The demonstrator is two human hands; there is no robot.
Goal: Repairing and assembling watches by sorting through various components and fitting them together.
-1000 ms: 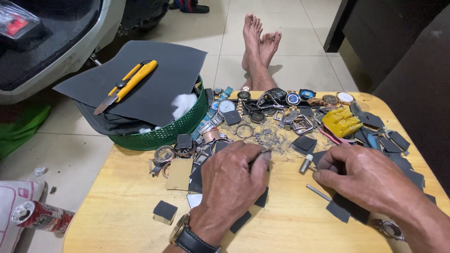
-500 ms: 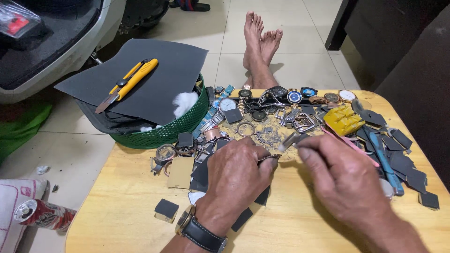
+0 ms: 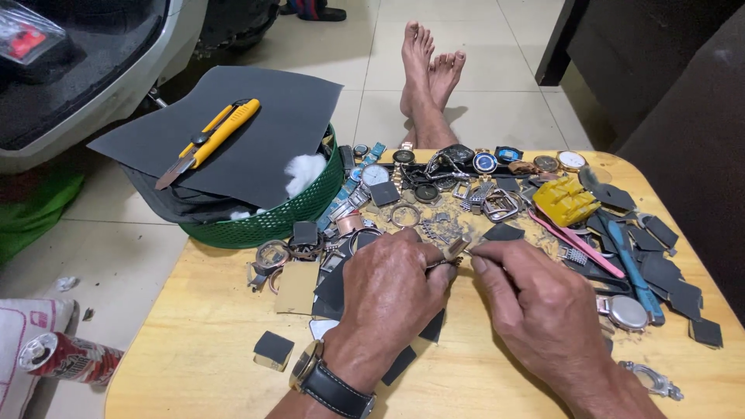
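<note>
Both hands meet at the middle of the wooden table (image 3: 233, 365), pinching one small metal watch part (image 3: 454, 250) between them. The left hand (image 3: 388, 295), with a dark-strapped wristwatch (image 3: 330, 384) on its wrist, has its fingers curled tight and nips the part at thumb and forefinger; the right hand (image 3: 535, 310) closes its fingertips narrowly on the same piece from the 3 o'clock side. What the part is exactly cannot be told, since it is small and mostly hidden. From the hands, at 12 o'clock lies a heap of watch cases, buckles and bracelet links (image 3: 458, 186); at 2 o'clock a yellow block (image 3: 565, 202) with a pink-handled tool (image 3: 578, 244) and a blue-handled tool (image 3: 632, 268) beside it; at 10 o'clock a green basket (image 3: 295, 213) covered by a dark sheet (image 3: 256, 147) bearing a yellow utility knife (image 3: 209, 140). Small dark squares (image 3: 273, 348) are scattered near the wrists. Bare feet (image 3: 431, 74) rest on the tiled floor at 12 o'clock, beyond the table, and a red can (image 3: 70, 357) lies at 9 o'clock
</note>
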